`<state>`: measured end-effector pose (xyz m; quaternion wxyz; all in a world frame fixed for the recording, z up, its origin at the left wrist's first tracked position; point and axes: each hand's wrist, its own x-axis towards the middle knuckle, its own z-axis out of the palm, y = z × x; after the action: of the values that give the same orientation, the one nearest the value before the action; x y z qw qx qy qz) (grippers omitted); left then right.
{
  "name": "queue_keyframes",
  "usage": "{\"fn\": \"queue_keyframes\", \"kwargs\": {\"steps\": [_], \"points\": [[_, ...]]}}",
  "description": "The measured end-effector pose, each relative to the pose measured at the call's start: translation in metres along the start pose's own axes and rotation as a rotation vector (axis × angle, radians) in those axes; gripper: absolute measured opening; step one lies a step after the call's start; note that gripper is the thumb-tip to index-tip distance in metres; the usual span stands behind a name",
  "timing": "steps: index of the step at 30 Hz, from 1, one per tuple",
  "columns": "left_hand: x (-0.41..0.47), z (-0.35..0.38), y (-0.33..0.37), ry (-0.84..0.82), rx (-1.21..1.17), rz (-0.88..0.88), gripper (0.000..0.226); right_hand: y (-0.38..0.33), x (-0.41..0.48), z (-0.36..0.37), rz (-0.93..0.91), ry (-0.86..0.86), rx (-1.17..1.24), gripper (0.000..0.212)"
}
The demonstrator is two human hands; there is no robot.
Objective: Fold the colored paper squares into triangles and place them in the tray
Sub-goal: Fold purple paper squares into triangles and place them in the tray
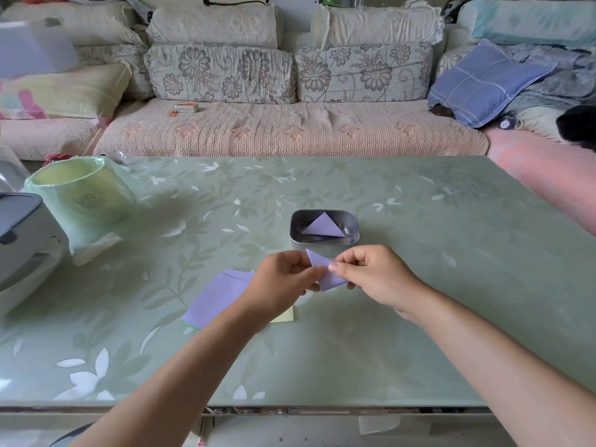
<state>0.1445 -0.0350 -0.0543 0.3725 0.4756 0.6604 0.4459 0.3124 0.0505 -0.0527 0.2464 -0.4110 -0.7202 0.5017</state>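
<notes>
Both hands pinch one purple paper above the counter (419,253).
Left hand (283,279) and right hand (374,275) clamp the folded paper (325,272) just before the tray (296,235), which holds one triangle (324,225); flat squares (216,298) lie under the left wrist.

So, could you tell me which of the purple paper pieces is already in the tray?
The folded purple paper triangle lying inside the metal tray; another is held between both hands, and the flat sheets lie on the table.
</notes>
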Motion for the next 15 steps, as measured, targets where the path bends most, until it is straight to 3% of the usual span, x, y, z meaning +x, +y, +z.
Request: {"fn": "queue_keyframes", "kwargs": {"steps": [1, 4, 9, 15], "points": [[0.001, -0.003, -0.001, -0.003, 0.02, 0.037, 0.009, 0.0, 0.0, -0.003, 0.019, -0.027, -0.004, 0.011], [0.003, -0.013, -0.005, -0.025, 0.128, 0.192, 0.036, 0.0, 0.001, -0.011, 0.064, -0.099, -0.019, 0.017], [0.004, -0.02, -0.007, -0.081, 0.245, 0.262, 0.024, 0.002, 0.002, -0.019, 0.117, -0.214, -0.065, 0.017], [0.003, -0.016, -0.011, -0.073, 0.305, 0.236, 0.02, 0.005, 0.003, -0.016, 0.125, -0.221, -0.15, 0.015]]}}
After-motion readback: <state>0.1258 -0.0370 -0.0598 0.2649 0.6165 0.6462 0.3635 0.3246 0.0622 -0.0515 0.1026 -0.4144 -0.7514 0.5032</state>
